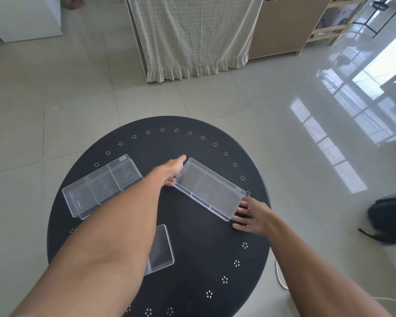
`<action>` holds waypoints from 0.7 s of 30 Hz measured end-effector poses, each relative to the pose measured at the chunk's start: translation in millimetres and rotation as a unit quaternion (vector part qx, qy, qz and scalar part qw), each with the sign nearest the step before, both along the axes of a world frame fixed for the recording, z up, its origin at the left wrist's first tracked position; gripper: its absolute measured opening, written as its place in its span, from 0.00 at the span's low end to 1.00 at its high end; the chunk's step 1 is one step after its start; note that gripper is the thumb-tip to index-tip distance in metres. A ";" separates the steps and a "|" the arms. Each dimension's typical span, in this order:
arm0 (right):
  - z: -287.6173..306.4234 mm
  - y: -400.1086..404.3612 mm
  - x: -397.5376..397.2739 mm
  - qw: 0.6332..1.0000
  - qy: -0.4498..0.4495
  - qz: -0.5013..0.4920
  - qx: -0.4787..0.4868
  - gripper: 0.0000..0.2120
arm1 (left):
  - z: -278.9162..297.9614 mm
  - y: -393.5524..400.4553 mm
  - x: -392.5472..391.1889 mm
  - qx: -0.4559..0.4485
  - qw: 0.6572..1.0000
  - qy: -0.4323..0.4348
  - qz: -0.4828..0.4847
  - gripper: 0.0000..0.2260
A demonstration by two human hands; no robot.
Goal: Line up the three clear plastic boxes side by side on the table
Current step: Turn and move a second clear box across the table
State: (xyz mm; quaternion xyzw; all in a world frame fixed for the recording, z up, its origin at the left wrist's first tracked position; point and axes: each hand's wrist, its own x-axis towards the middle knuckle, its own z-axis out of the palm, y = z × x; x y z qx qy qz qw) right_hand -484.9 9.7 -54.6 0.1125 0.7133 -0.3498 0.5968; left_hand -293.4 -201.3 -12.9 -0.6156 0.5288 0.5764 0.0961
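Forearms [101, 236] cross the black table [204, 259]: left hand [172, 171] grips a clear plastic box [209, 188] at its far end, right hand [252, 215] touches its near end, fingers straight.

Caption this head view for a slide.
Left hand grips and right hand touches one clear box on the black table; two other boxes lie askew.

3 boxes lie on the surface [192, 259]: the left box [101, 186] far left, the right box [209, 188] aslant at far right, and the near box [161, 249] in front, partly under the left forearm. The left hand [173, 171] touches the right box's far end and the right hand [252, 216] touches its near end. A backpack [389, 219] lies on the floor to the right.
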 end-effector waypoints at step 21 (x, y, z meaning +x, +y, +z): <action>31.1 -36.7 -15.0 0.994 0.066 -0.016 -0.086 0.13 | -5.0 1.0 49.6 0.061 0.972 0.128 0.185 0.22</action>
